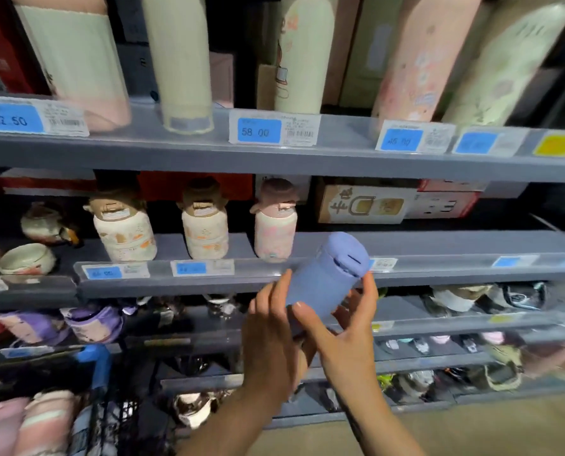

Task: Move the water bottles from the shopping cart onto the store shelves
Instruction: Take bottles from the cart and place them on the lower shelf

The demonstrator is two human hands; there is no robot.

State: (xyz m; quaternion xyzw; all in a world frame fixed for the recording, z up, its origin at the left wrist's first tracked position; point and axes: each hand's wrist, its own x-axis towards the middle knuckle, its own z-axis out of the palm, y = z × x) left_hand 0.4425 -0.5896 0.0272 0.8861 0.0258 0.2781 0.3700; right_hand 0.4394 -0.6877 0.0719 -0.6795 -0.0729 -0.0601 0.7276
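Blue bottle [324, 278] in both hands: smooth matt finish, looks like plastic or coated metal, cannot tell which. Shelf rails [274, 156]: grey, smooth, dull sheen, clear glossy plastic strip over paper price tags [258, 130]. Three small bottles [205, 225] on middle shelf: soft matt patterned sleeves, brown and pink matt caps. Tall bottles [182, 60] on top shelf: smooth, slightly satin. Cardboard box [363, 204] far right: matt printed paper. Bowls [27, 258] at left: glazed, glossy ceramic.

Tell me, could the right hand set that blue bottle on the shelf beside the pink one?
Probably yes. The blue bottle, held by the right hand and left hand, is level with the shelf, bare right of the pink bottle.
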